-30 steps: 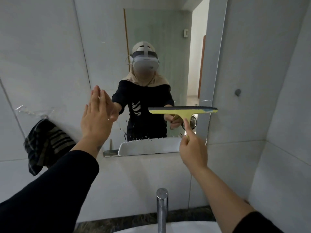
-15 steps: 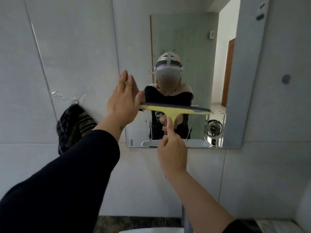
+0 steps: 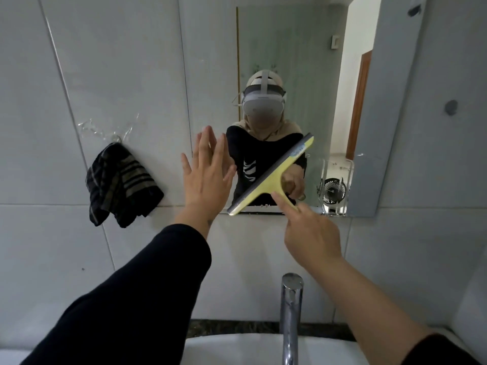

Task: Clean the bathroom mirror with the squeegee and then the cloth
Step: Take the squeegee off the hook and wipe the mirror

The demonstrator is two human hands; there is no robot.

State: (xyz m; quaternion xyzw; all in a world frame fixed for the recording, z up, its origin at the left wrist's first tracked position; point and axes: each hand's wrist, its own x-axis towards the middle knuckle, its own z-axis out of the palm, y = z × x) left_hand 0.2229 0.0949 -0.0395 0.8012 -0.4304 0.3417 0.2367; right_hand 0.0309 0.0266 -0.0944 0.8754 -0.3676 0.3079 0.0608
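Because my right hand closes on the stem of the squeegee with the forefinger laid along it, I steer from the best place: low on the handle, where a light, stiff plastic tool answers to a small turn of the wrist. Its yellow head is tilted, dark rubber edge lying against the mirror near the lower rim. I judge the blade soft and the glass slick and breakable, so even pressure suits it. My left hand is spread flat and empty, at the mirror's left edge; whether it touches, I cannot tell. On the glossy tiled wall to the left hangs the cloth, striped, limp, easily bunched.
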